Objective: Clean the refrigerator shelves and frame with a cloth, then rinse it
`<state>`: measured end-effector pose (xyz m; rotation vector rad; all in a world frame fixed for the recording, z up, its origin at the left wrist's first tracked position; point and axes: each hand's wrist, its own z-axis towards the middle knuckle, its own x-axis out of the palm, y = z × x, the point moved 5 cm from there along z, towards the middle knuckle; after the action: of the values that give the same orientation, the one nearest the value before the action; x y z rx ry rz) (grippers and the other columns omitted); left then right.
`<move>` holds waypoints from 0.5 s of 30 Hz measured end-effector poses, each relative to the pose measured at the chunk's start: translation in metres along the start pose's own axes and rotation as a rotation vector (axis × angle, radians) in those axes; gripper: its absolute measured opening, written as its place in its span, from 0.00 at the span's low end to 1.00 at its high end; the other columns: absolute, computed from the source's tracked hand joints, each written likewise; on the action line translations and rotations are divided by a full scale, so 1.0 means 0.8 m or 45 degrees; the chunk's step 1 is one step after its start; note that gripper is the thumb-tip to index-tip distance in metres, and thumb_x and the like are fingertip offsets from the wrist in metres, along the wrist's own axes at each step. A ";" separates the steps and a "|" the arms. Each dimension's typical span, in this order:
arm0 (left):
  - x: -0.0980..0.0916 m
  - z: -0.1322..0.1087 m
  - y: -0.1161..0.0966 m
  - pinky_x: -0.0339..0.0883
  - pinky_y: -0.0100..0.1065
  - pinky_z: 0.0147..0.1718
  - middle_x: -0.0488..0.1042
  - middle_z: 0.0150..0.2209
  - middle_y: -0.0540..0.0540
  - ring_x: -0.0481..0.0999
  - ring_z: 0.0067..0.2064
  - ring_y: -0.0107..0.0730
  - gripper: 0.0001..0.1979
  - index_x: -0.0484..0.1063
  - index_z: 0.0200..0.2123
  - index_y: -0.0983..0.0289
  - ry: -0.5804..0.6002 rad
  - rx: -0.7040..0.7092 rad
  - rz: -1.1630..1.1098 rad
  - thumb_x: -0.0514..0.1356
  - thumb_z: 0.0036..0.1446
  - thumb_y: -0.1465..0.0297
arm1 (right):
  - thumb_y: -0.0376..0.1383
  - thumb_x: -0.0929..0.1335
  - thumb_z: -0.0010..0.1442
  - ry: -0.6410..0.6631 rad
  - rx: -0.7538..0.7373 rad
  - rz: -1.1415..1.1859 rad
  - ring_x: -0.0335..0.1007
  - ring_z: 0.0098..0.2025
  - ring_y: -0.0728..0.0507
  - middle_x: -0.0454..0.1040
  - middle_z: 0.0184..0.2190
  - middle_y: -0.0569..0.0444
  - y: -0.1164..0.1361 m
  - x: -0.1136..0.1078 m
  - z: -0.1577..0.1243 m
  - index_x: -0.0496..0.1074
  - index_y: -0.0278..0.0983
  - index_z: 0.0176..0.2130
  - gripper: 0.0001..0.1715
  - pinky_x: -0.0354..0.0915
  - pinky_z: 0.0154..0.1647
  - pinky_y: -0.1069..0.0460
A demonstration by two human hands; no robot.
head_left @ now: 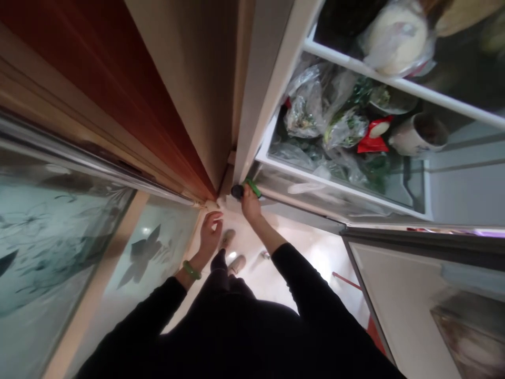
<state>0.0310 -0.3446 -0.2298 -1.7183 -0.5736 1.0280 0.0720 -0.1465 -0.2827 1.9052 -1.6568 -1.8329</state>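
Observation:
My right hand [250, 204] is closed round a green object with a black round end [237, 191]. Its exact kind is too small to make out. The hand is beside the lower left edge of an open fridge [272, 152]. To the left, my left hand [212, 231] hangs in the air above the floor, fingers loosely bent and apart, holding nothing. A green bangle [191, 270] circles that wrist.
Fridge shelves hold bagged greens [305, 113], a red packet [374, 134], a white cup [418, 134] and a bagged round item [394, 39]. The open fridge door [398, 295] stands at right. Patterned glass doors [145, 247] line the left. My feet are on the pale floor [276, 279].

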 end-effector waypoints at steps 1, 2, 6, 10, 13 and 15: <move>0.001 0.001 0.001 0.77 0.42 0.48 0.76 0.50 0.60 0.78 0.52 0.40 0.10 0.75 0.43 0.60 0.008 -0.006 -0.009 0.60 0.63 0.62 | 0.25 0.56 0.68 -0.002 -0.011 -0.025 0.68 0.63 0.34 0.67 0.66 0.36 -0.008 -0.003 -0.004 0.57 0.31 0.74 0.38 0.63 0.68 0.40; 0.002 0.004 0.000 0.77 0.42 0.47 0.76 0.49 0.60 0.78 0.51 0.40 0.10 0.75 0.43 0.60 0.018 -0.009 -0.017 0.60 0.63 0.62 | 0.25 0.55 0.69 0.002 -0.038 -0.067 0.68 0.62 0.33 0.68 0.66 0.37 -0.016 -0.008 -0.009 0.59 0.33 0.74 0.38 0.64 0.67 0.40; 0.013 0.025 -0.018 0.75 0.43 0.51 0.77 0.48 0.58 0.78 0.51 0.40 0.10 0.75 0.44 0.60 0.067 0.014 -0.068 0.60 0.63 0.63 | 0.25 0.54 0.70 0.029 -0.116 -0.303 0.68 0.59 0.33 0.67 0.68 0.39 -0.054 -0.038 -0.035 0.59 0.35 0.74 0.38 0.65 0.65 0.39; 0.044 0.052 -0.071 0.74 0.43 0.55 0.77 0.50 0.58 0.78 0.53 0.40 0.12 0.76 0.46 0.59 0.200 0.062 -0.174 0.61 0.63 0.61 | 0.26 0.53 0.70 -0.023 0.004 -0.394 0.68 0.58 0.32 0.69 0.66 0.37 -0.107 -0.075 -0.064 0.59 0.33 0.74 0.37 0.65 0.65 0.39; 0.084 0.065 -0.128 0.75 0.43 0.56 0.80 0.50 0.58 0.79 0.53 0.41 0.14 0.78 0.46 0.59 0.395 0.100 -0.281 0.61 0.64 0.58 | 0.26 0.53 0.71 -0.090 0.098 -0.406 0.67 0.57 0.32 0.69 0.66 0.38 -0.146 -0.102 -0.085 0.61 0.31 0.73 0.36 0.65 0.64 0.41; 0.115 0.068 -0.169 0.75 0.44 0.56 0.81 0.50 0.59 0.81 0.52 0.41 0.16 0.78 0.48 0.60 0.545 0.124 -0.347 0.62 0.64 0.57 | 0.26 0.53 0.71 -0.145 0.177 -0.413 0.67 0.57 0.33 0.69 0.66 0.39 -0.170 -0.121 -0.099 0.61 0.32 0.73 0.36 0.64 0.64 0.42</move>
<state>0.0455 -0.1951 -0.1459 -1.6540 -0.4540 0.4685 0.2404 -0.0716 -0.2767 2.2858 -1.6250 -2.0184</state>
